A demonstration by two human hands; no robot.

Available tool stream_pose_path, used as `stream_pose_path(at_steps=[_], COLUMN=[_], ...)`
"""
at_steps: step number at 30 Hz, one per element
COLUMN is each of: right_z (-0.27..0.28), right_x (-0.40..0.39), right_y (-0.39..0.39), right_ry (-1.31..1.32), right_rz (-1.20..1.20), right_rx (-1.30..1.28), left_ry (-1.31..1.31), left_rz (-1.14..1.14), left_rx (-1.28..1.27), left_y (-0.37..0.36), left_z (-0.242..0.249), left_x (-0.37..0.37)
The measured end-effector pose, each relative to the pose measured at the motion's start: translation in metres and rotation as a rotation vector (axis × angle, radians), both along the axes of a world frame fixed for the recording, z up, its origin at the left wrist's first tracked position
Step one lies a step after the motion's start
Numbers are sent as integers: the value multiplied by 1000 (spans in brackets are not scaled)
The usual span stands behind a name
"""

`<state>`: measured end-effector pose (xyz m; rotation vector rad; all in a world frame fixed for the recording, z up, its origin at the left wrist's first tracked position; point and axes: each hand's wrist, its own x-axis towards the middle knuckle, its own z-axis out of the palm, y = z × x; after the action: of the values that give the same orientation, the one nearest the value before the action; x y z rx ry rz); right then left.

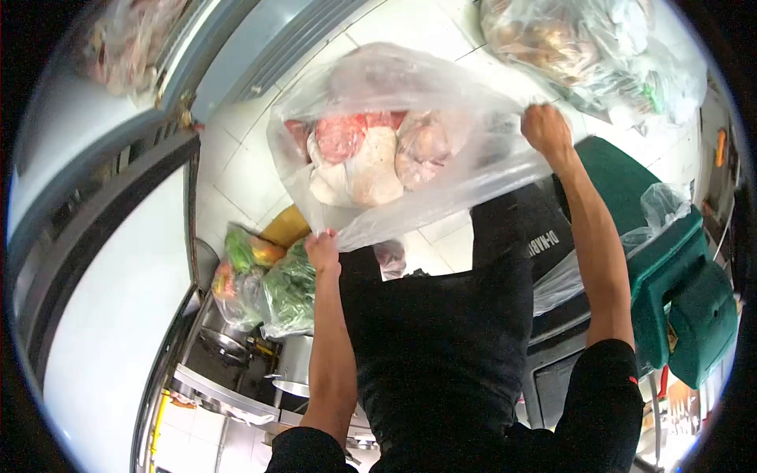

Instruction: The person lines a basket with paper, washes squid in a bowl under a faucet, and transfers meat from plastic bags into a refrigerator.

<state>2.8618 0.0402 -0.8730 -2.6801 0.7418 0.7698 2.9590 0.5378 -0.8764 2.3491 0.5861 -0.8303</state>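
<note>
A large clear plastic bag (465, 189) stands on the tiled floor in front of me, its mouth stretched wide. Inside lie pieces of raw meat (341, 138), red and pale, some of them in smaller clear wrapping. My left hand (323, 251) pinches the near left edge of the bag's mouth. At the right end of the rim, my right hand (546, 128) is closed in a fist around the gathered plastic. The bottom of the bag is hidden by its contents.
An open fridge or freezer door (118, 276) takes up the left side. Bags of green vegetables (289, 292) sit near a metal pot (293, 366). More filled plastic bags (552, 47) lie on the floor at upper right. A green plastic bin (682, 292) stands at my right.
</note>
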Motion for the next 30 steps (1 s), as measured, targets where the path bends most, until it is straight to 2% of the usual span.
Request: stream_pose_path(at_steps=[2,3,4,6,7,9,10,11,13,16,17,18,21,22,24,25,26,28,30], right_z=[20,18,14,22,31,50,59,67,96,116,124,130,144,139,102,106,84,56,24], right_x=[-43,-77,-116,-176,-197,-225,-230,-235,-234,-247,-249,-248,-243,-239,-254,-229,-219,-181,-155], right_y=[-4,-6,-3,19,32,53,60,59,61,83,86,90,64,46,4,-33,-51,-71,-66], right_ry=[-42,-101,-155,-310,-275,-258,-278,-289,-78,-180,-183,-121,-54,-54,-380,-154,-222,-189,-99], right_rz=[-74,-56,-39,-99,-127,-165,-176,-187,-490,-619,-630,-631,-697,-755,-522,-659,-646,-687,-740], right_rx=[-55,-55,-48,-73,-77,-115,-153,-158,4,-49,-50,-32,31,56,-199,44,1,87,214], left_ry=[-62,-24,-26,7,-18,-51,-74,-72,-55,-77,-72,-70,-26,-28,-35,-35,-27,-35,18], left_rz=[316,159,138,-71,-50,-141,-221,-200,-284,-436,-553,-675,-755,-770,-700,-723,-732,-806,-768], left_rx=[-179,-72,-73,10,-134,-188,-244,-238,-218,-224,-157,-89,-12,-9,-8,100,111,308,308], left_y=[-22,-36,-52,-84,-97,-114,-124,-137,-181,-229,-241,-254,-278,-283,-263,-244,-229,-209,-193], left_z=[5,19,33,58,63,55,52,47,66,78,86,91,102,101,97,84,76,59,36], left_x=[4,10,17,31,38,51,59,63,71,77,78,81,93,98,103,108,105,104,107])
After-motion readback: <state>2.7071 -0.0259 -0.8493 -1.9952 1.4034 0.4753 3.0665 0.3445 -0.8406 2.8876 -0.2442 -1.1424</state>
